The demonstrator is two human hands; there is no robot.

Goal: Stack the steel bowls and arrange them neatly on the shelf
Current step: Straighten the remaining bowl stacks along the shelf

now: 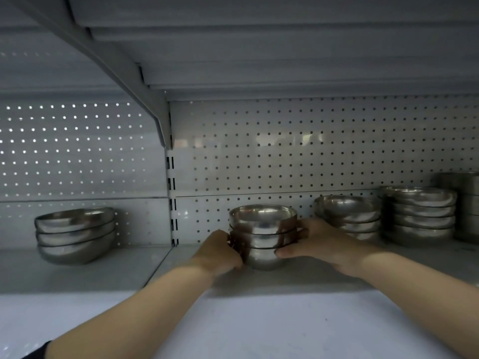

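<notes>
Three nested bowls (263,235) gripped between left hand (220,251) and right hand (318,240), fingers curled round, mid-shelf (259,320); neighbouring stacks (417,213) already built, final alignment probably left.

open shelf (259,320) in front of the centre stack (263,237); bare gap between it and the left stack (75,234), split by the upright (172,203). to the right, two stacks (348,216) (418,215) crowd close; the upper shelf (285,60) caps headroom.
</notes>
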